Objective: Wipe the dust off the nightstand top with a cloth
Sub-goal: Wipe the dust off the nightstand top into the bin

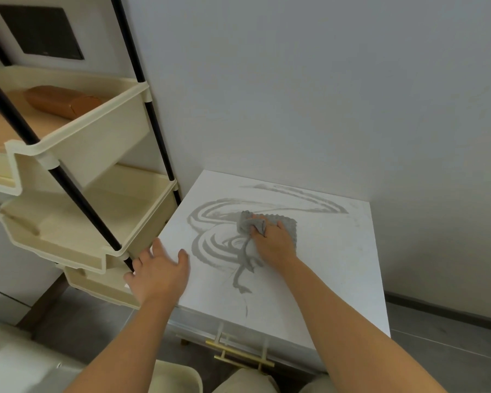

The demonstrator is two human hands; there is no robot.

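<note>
Cloth [288,222] gripped by right hand [272,242] on nightstand top [338,265]; left hand [159,276] spread empty; shelf bin [111,131] holds 1 brown pouch [60,102].

The white square worktop of the nightstand [338,265] meets the pale grey wall [295,95] along its far edge, so nothing can pass behind it. Just beside its left edge stands the cream plastic tiered rack with black poles [119,199]. The rack's lower tray corner juts toward the near-left corner, where the left hand [159,273] is spread, narrowing that side. The right hand [275,242] and its bunched grey cloth [267,225] fill the middle. The right half and near strip lie bare. Grey floor [437,350] opens beyond the right edge.
</note>
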